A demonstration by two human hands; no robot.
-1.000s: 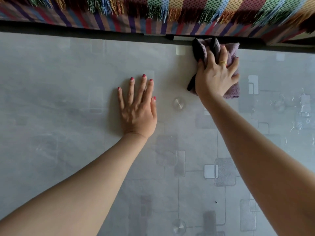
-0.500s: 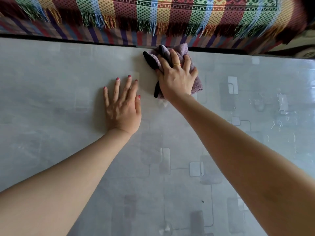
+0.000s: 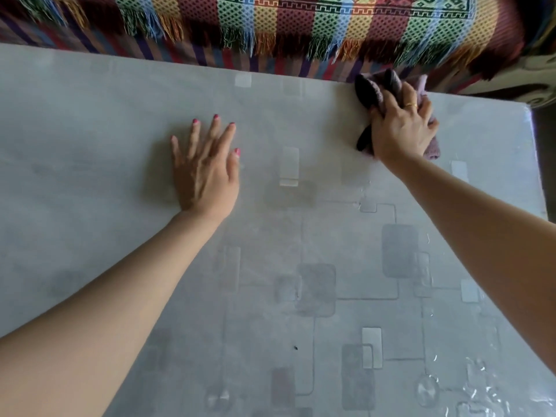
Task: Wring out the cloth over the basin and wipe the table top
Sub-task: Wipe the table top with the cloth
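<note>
Gleaming with wet streaks at its near right, the grey patterned table top [image 3: 120,121] stood against a fringed striped throw [image 3: 301,28]. The right hand [image 3: 401,129] clutched the purple cloth [image 3: 368,91] at the far edge, having swept rightward from half a second before. The left hand [image 3: 207,173] lay flat, fingers spread, with bare surface around it.
</note>
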